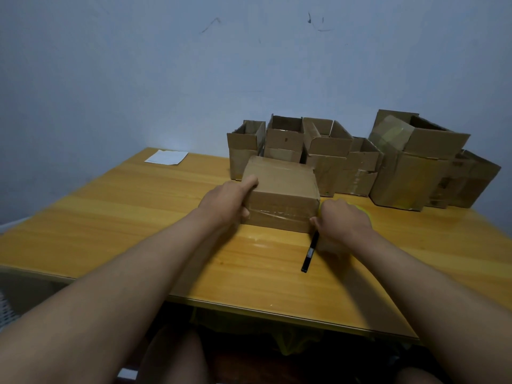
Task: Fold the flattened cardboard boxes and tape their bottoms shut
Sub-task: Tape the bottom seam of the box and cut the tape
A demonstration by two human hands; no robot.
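Gripping the taped box (281, 189) on the worktop (138, 212), your left hand (227, 202) curled round its corner. Your right hand (345, 220) pinched tape at its edge beside a black pen (309, 252).

- Both forearms were bare, with no sleeves in view.
- The left grip (227, 202) and right grip (345, 220) wore no gloves, rings or watch.
- Bare knees showed at the bottom edge; any clothing there was too dark to tell.

Closed brown cardboard box (281, 189) w/ clear tape across front, flat on table, mid-right.
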